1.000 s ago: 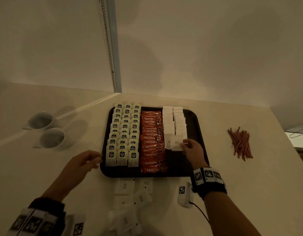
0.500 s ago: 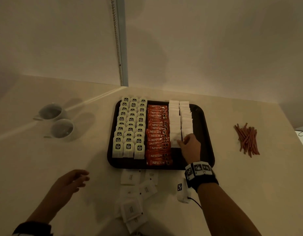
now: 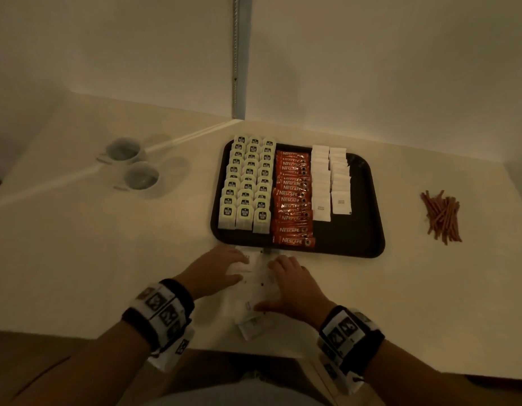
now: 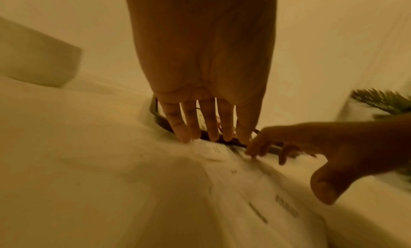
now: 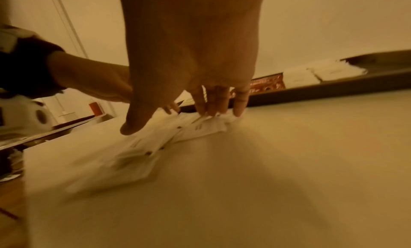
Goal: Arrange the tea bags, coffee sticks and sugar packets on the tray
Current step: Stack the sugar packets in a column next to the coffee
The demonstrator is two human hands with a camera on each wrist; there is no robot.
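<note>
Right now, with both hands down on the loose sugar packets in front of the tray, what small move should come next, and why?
Probably pinch one packet off the loose sugar packets with the right hand. Both it and the left hand lie flat-fingered on the pile, gripping nothing. On the tray, the two sugar rows stop short of the near rim, leaving bare space there.

Dim warm light — plain walls (image 3: 371,54), pale table (image 3: 78,259)
</note>
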